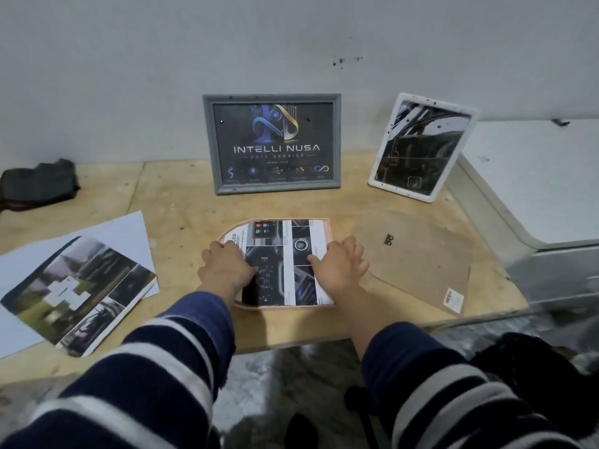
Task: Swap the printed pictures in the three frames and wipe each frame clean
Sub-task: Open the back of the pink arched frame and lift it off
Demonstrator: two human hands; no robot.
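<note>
1. My left hand [227, 270] lies on the left half of the printed picture [285, 264], fingers bent down onto the paper and pressing it, nothing curled around it.
2. My right hand [338, 265] does the same on the right half, fingers spread and pressing the sheet flat, thumb pointing in toward the middle.
3. The printed picture, a sheet of dark car-interior photos with white strips between them, sits on top of the pink frame [328, 228], which lies flat at the near middle of the wooden table [175, 205]. Only a thin pink edge shows around the paper, rounded at the far-left corner.
4. Just to the right of the pink frame a brown backing board [418, 264] lies flat on the table, a barcode sticker at its near-right corner and a small dark clip [389, 239] resting on it.
5. At the far middle the grey frame [272, 142] stands upright against the wall, showing a dark logo print.
6. To its right the white frame [421, 147] leans tilted against the wall, holding a dark picture.
7. At near left, loose prints [77, 293] lie stacked on the table, the top one blurred.
8. At far left a dark cloth [39, 183] sits bunched on the table.
9. Both my sleeves are navy with white stripes.
</note>
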